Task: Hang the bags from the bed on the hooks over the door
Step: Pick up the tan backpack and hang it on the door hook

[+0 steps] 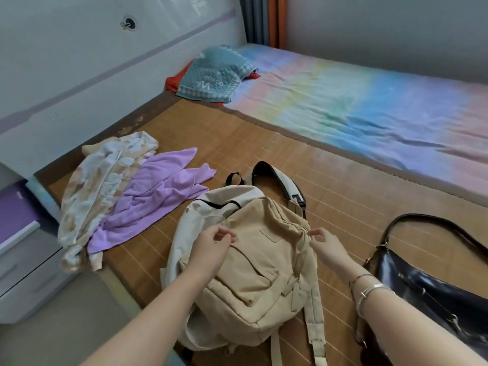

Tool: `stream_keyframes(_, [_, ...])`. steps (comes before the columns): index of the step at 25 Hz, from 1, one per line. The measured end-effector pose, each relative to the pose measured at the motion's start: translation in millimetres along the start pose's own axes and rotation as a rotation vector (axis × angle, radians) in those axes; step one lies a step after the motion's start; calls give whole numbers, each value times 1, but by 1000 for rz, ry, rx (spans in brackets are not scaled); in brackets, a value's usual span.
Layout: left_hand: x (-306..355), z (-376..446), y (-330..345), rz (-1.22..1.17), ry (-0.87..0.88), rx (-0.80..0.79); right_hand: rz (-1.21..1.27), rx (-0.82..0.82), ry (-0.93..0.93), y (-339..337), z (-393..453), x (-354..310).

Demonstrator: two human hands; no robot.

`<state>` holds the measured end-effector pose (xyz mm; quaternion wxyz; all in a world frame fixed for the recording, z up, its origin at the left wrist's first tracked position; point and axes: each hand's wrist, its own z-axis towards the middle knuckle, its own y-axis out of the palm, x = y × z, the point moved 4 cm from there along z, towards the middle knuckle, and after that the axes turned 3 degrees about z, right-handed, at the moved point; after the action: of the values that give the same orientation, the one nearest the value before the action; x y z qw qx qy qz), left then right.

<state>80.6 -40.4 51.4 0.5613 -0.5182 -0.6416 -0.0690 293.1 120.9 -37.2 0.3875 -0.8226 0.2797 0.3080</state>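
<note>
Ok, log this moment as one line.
left hand: over backpack | right hand: at backpack edge | handbag: on bed | hung: none

I read the backpack [253, 260] as matt beige woven cloth with a black plastic buckle [299, 200]. The handbag [433, 294] is glossy black leather-like material with metal fittings. The mat [264, 138] looks like slatted bamboo. The sheet [369, 101] is soft, creased cloth.

Backpack [253, 260] on bed [330, 180], handbag [433, 281] right, clothes [126, 196] left
</note>
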Motion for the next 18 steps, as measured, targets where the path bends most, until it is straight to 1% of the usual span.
stream_keyframes(2, [-6, 16, 16, -2, -10, 2, -10, -48, 30, 9, 25, 11])
stream_keyframes(6, [-23, 50, 55, 0, -17, -25, 88, -101, 105, 29, 68, 38])
stream_keyframes(9, [-37, 55, 62, -3, -46, -25, 109, -96, 202, 46, 84, 55])
stream_keyframes(11, [-43, 49, 58, -9, -63, -13, 100, -99, 243, 54, 82, 52])
stream_keyframes(12, [-46, 46, 54, -18, -70, -3, 107, -91, 222, 57, 78, 44])
stream_keyframes(14, [-49, 37, 43, -28, -75, 20, 160, -100, 113, 68, 64, 20])
stream_keyframes(16, [-45, 22, 26, -42, -51, 63, 244, -161, -54, 76, 41, -10])
stream_keyframes(18, [-37, 1, 3, -67, -19, 131, 255, -240, -223, 74, 7, -43])
